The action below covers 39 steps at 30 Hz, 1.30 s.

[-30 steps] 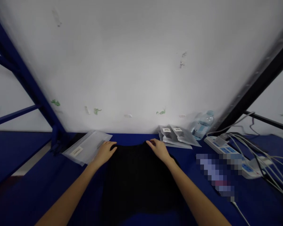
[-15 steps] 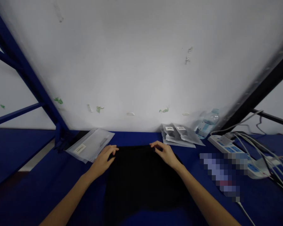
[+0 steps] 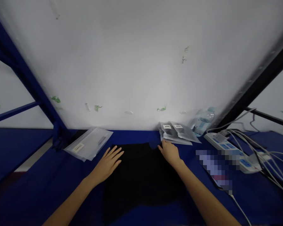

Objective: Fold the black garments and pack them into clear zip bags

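A dark black garment [image 3: 141,175] lies spread on the blue tabletop, its folds hard to make out. My left hand [image 3: 108,163] rests flat on its upper left corner, fingers spread. At the upper right corner, my right hand [image 3: 171,153] has its fingers bent and drawn together on the cloth edge; the fingertips are partly hidden. Between the hands the top edge runs nearly straight, with a small dip close to the right fingers.
Clear plastic bags with a label [image 3: 89,144] lie at left. Labelled bags with dark contents [image 3: 175,133] and a water bottle [image 3: 204,122] stand by the white wall. On the right are a blurred phone [image 3: 213,168], a power strip [image 3: 228,147] and white cables [image 3: 261,150].
My left hand has gone from pinching the garment's top edge to lying flat on it. The right hand has shifted slightly right, and the top edge now dips beside it.
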Tool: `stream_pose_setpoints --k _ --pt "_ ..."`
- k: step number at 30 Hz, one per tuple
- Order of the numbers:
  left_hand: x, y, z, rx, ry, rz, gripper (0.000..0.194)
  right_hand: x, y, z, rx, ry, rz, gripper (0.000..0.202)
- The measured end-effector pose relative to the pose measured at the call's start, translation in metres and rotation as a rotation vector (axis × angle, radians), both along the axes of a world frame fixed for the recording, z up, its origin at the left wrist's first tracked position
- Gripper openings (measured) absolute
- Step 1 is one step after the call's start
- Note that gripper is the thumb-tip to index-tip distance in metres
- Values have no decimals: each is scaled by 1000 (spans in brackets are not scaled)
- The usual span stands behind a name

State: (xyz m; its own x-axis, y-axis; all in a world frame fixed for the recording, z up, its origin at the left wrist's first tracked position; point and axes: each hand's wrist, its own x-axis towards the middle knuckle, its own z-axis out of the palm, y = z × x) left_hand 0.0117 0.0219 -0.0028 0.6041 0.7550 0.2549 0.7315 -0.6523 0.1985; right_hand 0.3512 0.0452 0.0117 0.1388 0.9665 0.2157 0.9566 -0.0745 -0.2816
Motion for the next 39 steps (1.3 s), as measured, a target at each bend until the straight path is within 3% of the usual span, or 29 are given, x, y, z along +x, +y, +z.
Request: stream_pose_setpoints --k 4,7,12,16,20,24,28,31,33,36,39 --pt "-8 7 -11 -87 -44 28 43 3 6 -7 -13 68 -20 15" --pt "-16 9 -11 -123 -72 17 43 12 4 -1 27 165 37 18" --pt "-27 3 -5 -74 -97 41 45 21 -33 6 177 279 197 24" --pt "-16 -28 10 -25 -147 32 44 21 -69 -8 226 255 431 18" --pt "-4 -81 20 -218 -119 -91 31 26 -96 -10 226 269 416 22" --pt "-20 -119 1 -332 -72 -14 42 35 -127 -7 114 286 458 18" --pt "-45 -129 -24 -391 -154 41 42 40 -150 -22 96 296 448 25" --pt "-52 -133 -29 -421 -207 73 35 39 -158 -34 157 344 409 22" --pt "-52 -136 -24 -413 -234 100 29 37 -161 -36 179 372 388 22" --pt "-49 -132 -4 -380 -298 169 24 34 -159 -27 192 416 353 22" --pt "-44 -108 24 -333 -359 245 18 31 -138 -8 219 467 295 22"
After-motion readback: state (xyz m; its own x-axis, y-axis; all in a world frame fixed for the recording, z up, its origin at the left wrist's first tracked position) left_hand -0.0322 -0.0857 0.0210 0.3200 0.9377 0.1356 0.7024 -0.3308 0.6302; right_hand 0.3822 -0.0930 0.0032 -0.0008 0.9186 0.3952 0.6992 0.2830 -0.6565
